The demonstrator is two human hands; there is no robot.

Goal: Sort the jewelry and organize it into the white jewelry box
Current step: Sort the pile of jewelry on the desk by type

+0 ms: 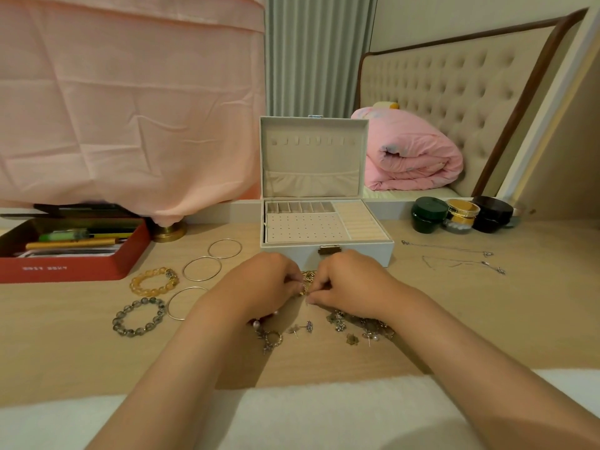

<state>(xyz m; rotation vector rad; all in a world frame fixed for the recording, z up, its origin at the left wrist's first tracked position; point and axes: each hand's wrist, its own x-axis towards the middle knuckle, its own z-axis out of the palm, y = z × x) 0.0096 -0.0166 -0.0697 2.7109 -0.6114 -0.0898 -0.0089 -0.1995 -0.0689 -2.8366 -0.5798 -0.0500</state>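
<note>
The white jewelry box stands open at the middle of the wooden desk, lid upright, its tray compartments bare. Just in front of it my left hand and my right hand meet, both pinching a small gold piece of jewelry between their fingertips. Loose earrings and charms lie under and near my wrists. To the left lie three thin bangles, an amber bead bracelet and a grey bead bracelet. Thin silver chains lie to the right.
A red tin of pens sits at the left. Three cosmetic jars stand at the back right. A brass lamp base sits under a pink cloth. A white fabric strip covers the desk's front edge.
</note>
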